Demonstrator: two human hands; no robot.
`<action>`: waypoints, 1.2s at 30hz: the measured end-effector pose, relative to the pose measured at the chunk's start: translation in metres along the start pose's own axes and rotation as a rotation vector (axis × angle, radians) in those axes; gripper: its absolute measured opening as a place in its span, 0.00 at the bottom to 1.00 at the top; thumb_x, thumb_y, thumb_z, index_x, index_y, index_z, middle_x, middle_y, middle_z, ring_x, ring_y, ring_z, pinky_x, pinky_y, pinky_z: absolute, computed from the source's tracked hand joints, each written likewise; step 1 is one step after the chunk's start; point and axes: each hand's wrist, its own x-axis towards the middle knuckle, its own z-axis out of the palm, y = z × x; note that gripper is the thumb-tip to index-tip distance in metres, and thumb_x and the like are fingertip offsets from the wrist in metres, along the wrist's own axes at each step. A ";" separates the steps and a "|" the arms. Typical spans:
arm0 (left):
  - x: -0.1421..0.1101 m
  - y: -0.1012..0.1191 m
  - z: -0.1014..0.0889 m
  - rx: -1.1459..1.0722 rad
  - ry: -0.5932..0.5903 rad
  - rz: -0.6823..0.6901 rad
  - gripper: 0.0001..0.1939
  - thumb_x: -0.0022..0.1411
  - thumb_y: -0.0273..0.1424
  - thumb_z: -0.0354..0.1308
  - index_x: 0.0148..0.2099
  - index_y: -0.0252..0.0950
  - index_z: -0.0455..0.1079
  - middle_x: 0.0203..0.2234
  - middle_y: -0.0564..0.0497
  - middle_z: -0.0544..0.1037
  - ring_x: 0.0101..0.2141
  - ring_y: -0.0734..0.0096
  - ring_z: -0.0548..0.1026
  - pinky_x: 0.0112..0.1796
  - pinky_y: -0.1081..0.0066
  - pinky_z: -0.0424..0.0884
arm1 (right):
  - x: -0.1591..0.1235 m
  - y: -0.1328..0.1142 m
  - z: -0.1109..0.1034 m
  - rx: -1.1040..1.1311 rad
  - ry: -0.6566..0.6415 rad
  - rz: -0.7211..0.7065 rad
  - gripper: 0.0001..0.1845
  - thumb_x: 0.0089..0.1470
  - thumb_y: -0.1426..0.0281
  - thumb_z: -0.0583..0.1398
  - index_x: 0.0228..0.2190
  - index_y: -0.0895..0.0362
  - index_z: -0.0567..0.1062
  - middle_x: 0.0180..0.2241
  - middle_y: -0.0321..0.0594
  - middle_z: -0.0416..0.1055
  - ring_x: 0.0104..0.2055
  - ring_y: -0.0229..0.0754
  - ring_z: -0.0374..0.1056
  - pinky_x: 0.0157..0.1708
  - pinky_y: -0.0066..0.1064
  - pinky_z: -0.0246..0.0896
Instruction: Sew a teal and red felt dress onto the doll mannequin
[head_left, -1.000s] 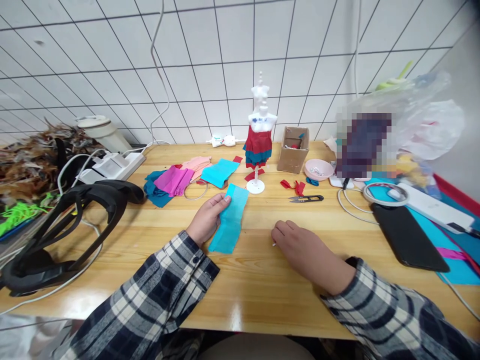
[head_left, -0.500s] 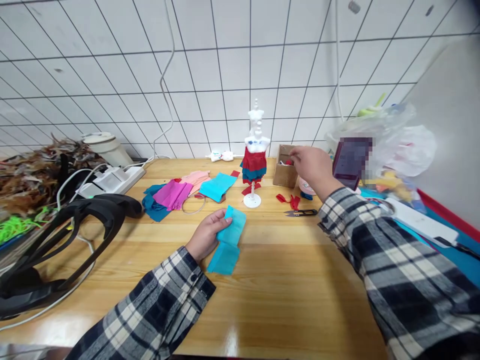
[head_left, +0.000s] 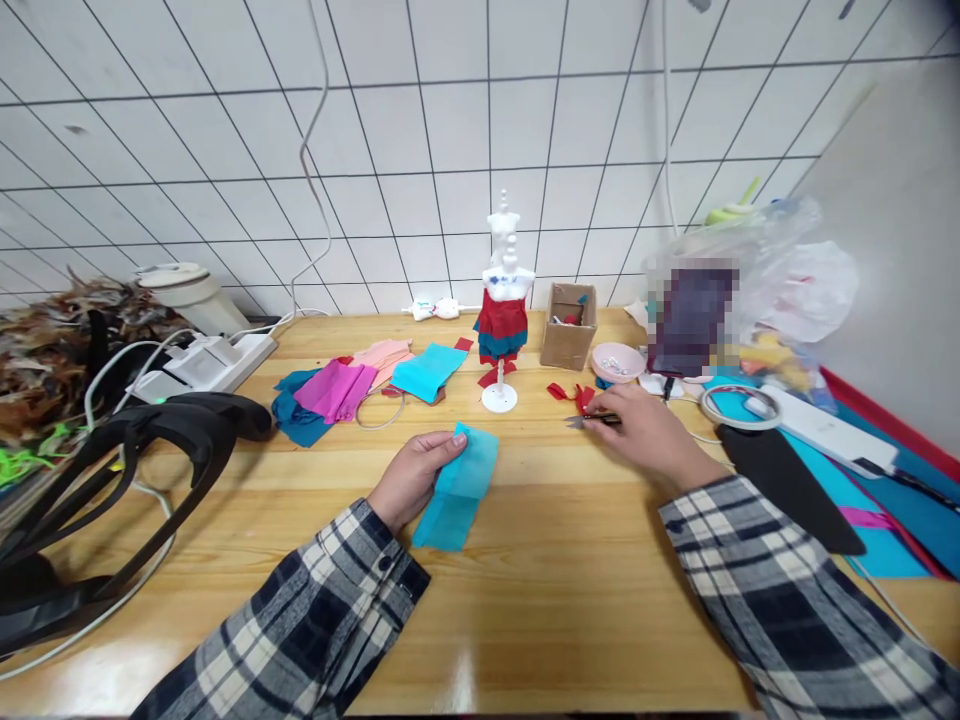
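My left hand [head_left: 412, 478] pinches the upper left edge of a light blue paper strip [head_left: 459, 500], creased across its middle, just above the table. My right hand [head_left: 637, 428] is closed over a small pair of thread snips [head_left: 596, 418]; the blades point left and the fingers cover much of the handles. Just behind the snips lie red scraps [head_left: 581, 397]. A small white mannequin [head_left: 508, 285] on a round base stands further back, wearing a layered skirt [head_left: 502, 325] in red and dark blue.
Folded blue [head_left: 431, 370], magenta [head_left: 339, 390] and pink pieces lie back left. A cardboard box [head_left: 568, 325], pink bowl [head_left: 619, 362], phone [head_left: 694, 315] and tape roll [head_left: 741, 406] stand to the right. Black headset frame [head_left: 172, 430] and power strip [head_left: 217, 365] occupy the left.
My right hand has come down from over the cardboard box toward me and taken hold of the snips. The blue strip in my left hand has tilted slightly and looks flatter.
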 end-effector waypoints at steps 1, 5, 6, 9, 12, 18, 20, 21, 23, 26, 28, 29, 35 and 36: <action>-0.001 0.000 0.000 0.020 -0.019 -0.012 0.15 0.48 0.39 0.71 0.32 0.31 0.78 0.22 0.50 0.80 0.22 0.73 0.75 0.27 0.74 0.71 | -0.001 0.000 0.003 -0.013 -0.027 0.019 0.11 0.56 0.66 0.59 0.39 0.56 0.76 0.39 0.44 0.73 0.44 0.47 0.66 0.43 0.36 0.58; -0.004 -0.001 0.002 0.108 -0.050 -0.003 0.16 0.50 0.41 0.69 0.31 0.31 0.78 0.22 0.50 0.80 0.22 0.71 0.75 0.27 0.73 0.70 | 0.001 -0.002 0.008 -0.025 -0.094 0.064 0.07 0.55 0.72 0.58 0.35 0.57 0.75 0.39 0.44 0.72 0.43 0.45 0.66 0.42 0.34 0.58; -0.004 -0.001 0.003 0.126 -0.043 0.011 0.15 0.51 0.41 0.69 0.31 0.32 0.78 0.21 0.50 0.79 0.22 0.72 0.74 0.26 0.73 0.69 | 0.002 -0.002 0.008 -0.023 -0.114 0.066 0.06 0.54 0.73 0.58 0.33 0.57 0.75 0.37 0.43 0.72 0.41 0.44 0.67 0.41 0.34 0.57; -0.003 -0.002 0.004 0.130 -0.015 0.056 0.13 0.52 0.38 0.68 0.36 0.34 0.78 0.25 0.51 0.80 0.23 0.75 0.74 0.28 0.75 0.69 | 0.001 -0.005 0.004 -0.028 -0.134 0.043 0.05 0.56 0.72 0.56 0.31 0.57 0.74 0.35 0.43 0.73 0.40 0.45 0.67 0.39 0.34 0.57; -0.003 -0.003 0.004 0.126 -0.005 0.086 0.13 0.52 0.37 0.68 0.38 0.35 0.77 0.27 0.52 0.80 0.25 0.75 0.74 0.29 0.76 0.69 | -0.003 -0.018 0.000 0.040 -0.058 0.029 0.08 0.60 0.71 0.53 0.34 0.57 0.71 0.36 0.45 0.73 0.40 0.46 0.67 0.39 0.34 0.57; -0.011 -0.002 0.019 0.429 -0.008 0.152 0.14 0.54 0.41 0.65 0.35 0.34 0.78 0.27 0.50 0.79 0.28 0.70 0.73 0.31 0.73 0.67 | -0.018 -0.082 0.002 0.582 0.014 0.090 0.11 0.64 0.64 0.49 0.41 0.55 0.67 0.30 0.37 0.71 0.31 0.40 0.66 0.32 0.30 0.58; -0.015 -0.004 0.030 0.570 -0.033 0.207 0.14 0.56 0.41 0.63 0.35 0.34 0.79 0.27 0.49 0.80 0.28 0.69 0.73 0.31 0.73 0.67 | -0.021 -0.101 0.005 0.713 -0.021 0.049 0.17 0.59 0.58 0.55 0.46 0.54 0.68 0.31 0.36 0.71 0.31 0.40 0.66 0.30 0.29 0.57; -0.017 -0.006 0.035 0.615 -0.049 0.229 0.14 0.57 0.41 0.62 0.35 0.35 0.79 0.28 0.49 0.80 0.29 0.68 0.73 0.31 0.73 0.67 | -0.022 -0.108 0.008 0.758 -0.037 0.023 0.20 0.57 0.56 0.58 0.47 0.54 0.69 0.32 0.36 0.71 0.31 0.40 0.66 0.30 0.29 0.57; -0.020 -0.010 0.042 0.655 -0.085 0.254 0.13 0.58 0.40 0.61 0.36 0.36 0.80 0.29 0.49 0.81 0.30 0.66 0.75 0.31 0.72 0.68 | -0.023 -0.116 0.013 0.781 -0.031 0.014 0.21 0.53 0.57 0.62 0.45 0.54 0.72 0.32 0.36 0.71 0.32 0.39 0.65 0.31 0.29 0.58; -0.021 -0.014 0.046 0.683 -0.119 0.267 0.12 0.59 0.39 0.60 0.38 0.38 0.81 0.31 0.50 0.83 0.31 0.64 0.76 0.33 0.71 0.69 | -0.022 -0.119 0.019 0.745 0.037 0.050 0.09 0.54 0.63 0.62 0.35 0.55 0.76 0.29 0.36 0.70 0.32 0.39 0.65 0.32 0.30 0.58; -0.020 -0.016 0.044 0.713 -0.131 0.262 0.12 0.59 0.39 0.59 0.39 0.39 0.81 0.33 0.50 0.83 0.33 0.63 0.77 0.34 0.70 0.70 | -0.021 -0.118 0.021 0.748 0.063 0.068 0.06 0.54 0.67 0.61 0.31 0.56 0.76 0.27 0.36 0.70 0.31 0.39 0.64 0.32 0.30 0.58; -0.020 -0.016 0.043 0.725 -0.136 0.259 0.13 0.60 0.39 0.59 0.40 0.39 0.81 0.34 0.50 0.83 0.34 0.62 0.77 0.35 0.70 0.70 | -0.021 -0.117 0.020 0.760 0.061 0.076 0.05 0.54 0.68 0.61 0.30 0.56 0.75 0.27 0.36 0.70 0.31 0.39 0.64 0.32 0.29 0.58; -0.018 -0.018 0.041 0.765 -0.129 0.257 0.13 0.60 0.39 0.59 0.40 0.40 0.81 0.33 0.51 0.83 0.32 0.62 0.77 0.33 0.70 0.69 | -0.019 -0.117 0.017 0.787 0.041 0.088 0.07 0.55 0.67 0.59 0.28 0.56 0.74 0.27 0.36 0.70 0.31 0.39 0.64 0.32 0.30 0.59; -0.018 -0.018 0.041 0.754 -0.143 0.235 0.13 0.60 0.39 0.59 0.39 0.39 0.81 0.30 0.51 0.83 0.29 0.64 0.76 0.31 0.71 0.68 | -0.019 -0.116 0.017 0.803 0.027 0.103 0.08 0.55 0.65 0.59 0.28 0.56 0.74 0.27 0.36 0.70 0.31 0.39 0.65 0.32 0.30 0.59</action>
